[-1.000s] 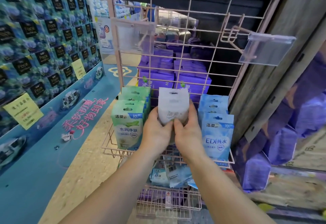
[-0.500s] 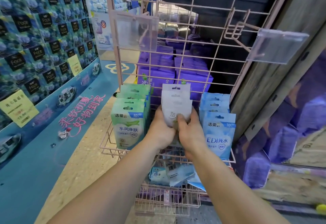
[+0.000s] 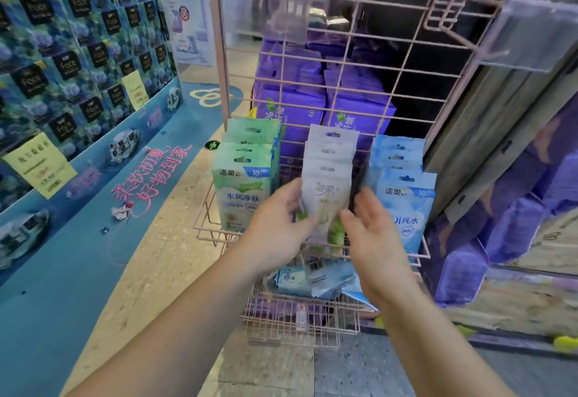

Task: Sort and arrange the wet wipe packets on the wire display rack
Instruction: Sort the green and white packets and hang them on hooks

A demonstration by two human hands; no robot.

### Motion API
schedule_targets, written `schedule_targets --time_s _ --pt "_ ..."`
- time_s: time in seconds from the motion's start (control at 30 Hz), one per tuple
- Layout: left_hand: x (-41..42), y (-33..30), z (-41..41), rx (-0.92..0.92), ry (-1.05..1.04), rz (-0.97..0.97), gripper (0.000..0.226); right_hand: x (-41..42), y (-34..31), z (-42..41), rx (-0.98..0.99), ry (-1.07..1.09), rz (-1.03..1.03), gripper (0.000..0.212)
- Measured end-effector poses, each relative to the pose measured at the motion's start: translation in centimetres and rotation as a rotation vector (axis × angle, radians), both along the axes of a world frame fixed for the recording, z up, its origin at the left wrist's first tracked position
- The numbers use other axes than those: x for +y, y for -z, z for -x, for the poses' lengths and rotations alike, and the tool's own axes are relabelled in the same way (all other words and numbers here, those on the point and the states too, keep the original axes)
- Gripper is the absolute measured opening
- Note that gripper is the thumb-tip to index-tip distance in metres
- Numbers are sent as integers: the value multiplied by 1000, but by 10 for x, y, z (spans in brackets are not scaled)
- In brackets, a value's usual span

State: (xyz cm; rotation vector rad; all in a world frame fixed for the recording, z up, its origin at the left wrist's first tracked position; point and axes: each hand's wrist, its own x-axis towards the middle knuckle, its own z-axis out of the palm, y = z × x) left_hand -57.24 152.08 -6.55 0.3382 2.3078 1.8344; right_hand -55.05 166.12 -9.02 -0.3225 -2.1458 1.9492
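A pink wire display rack (image 3: pixel 369 62) holds three hanging rows of wet wipe packets: green ones (image 3: pixel 242 184) on the left, white ones (image 3: pixel 327 174) in the middle, blue ones (image 3: pixel 406 196) on the right. My left hand (image 3: pixel 278 224) touches the left edge of the front white packet with its fingers spread. My right hand (image 3: pixel 372 234) hovers open just right of that packet, with a small gap between them. Loose blue packets (image 3: pixel 312 277) lie in the lower wire basket (image 3: pixel 300 318).
Purple tissue packs (image 3: pixel 312 90) are stacked behind the rack's grid. Two clear price-tag holders (image 3: pixel 531 33) stick out from upper hooks. A blue display wall of boxed tissues (image 3: pixel 72 52) stands to the left, and a grey wooden panel (image 3: pixel 500 115) to the right.
Both hands were closed around the white packets. They have since pulled apart and back, and the white stack hangs free on its hook.
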Motion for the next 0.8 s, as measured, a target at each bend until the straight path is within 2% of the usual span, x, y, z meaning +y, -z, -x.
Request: schedule_targets --time_s 0.1,0.17,0.3,0.37,0.43,0.53,0.63,0.7,0.8 --pt "-41 13 -26 -31 13 -23 36 -7 5 -35 59 50 43 22" --pt "-69 28 -35 -71 -40 -20 25 -10 16 -50 8 54 -25 22" --pt "-93 45 -37 -65 -113 65 15 -9 12 -49 104 113 -377 19" --pt "-91 44 -31 -35 -62 54 17 -7 -2 -32 145 129 -557 13" --pt "-89 42 -26 -12 34 80 22 -7 -13 -16 96 42 -692 6" --pt "-103 49 -14 -58 139 278 21 -19 -16 -18 121 -60 -656 16" --pt "-125 76 -6 -90 179 578 14 -33 2 -41 110 -166 -573 21" --pt "-130 103 -2 -124 127 683 35 -41 28 -51 -71 -305 -568 20" --pt "-125 143 2 -176 -8 703 68 -51 70 -48 -386 -430 -504 15"
